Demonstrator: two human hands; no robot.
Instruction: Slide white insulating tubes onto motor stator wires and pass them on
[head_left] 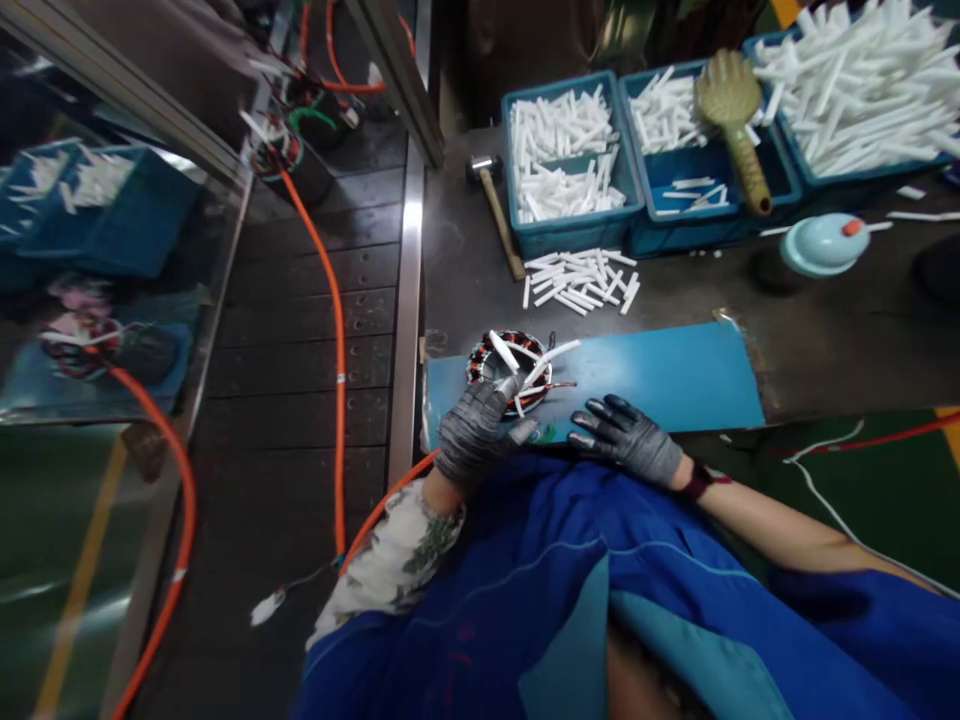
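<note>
A wound motor stator (539, 400) with black, orange and white windings sits on the blue mat (675, 375), near its left end. Several white sleeves (551, 352) stick out of its top and right side. My left hand (474, 432), in a grey glove with darker fingers, grips the stator's near left rim, thumb toward me; part of the fingertips is hard to make out. To the right, my right hand (630, 443), gloved alike, lies open with fingers spread at the mat's front edge, holding nothing.
Blue bins (574, 235) of white sleeves line the back, with loose sleeves (581, 280) before them. A hammer (499, 215), a brush-like scoop (739, 125) and a lidded cup (825, 245) lie around. Left, past a metal rail (405, 300), runs an orange hose (337, 330).
</note>
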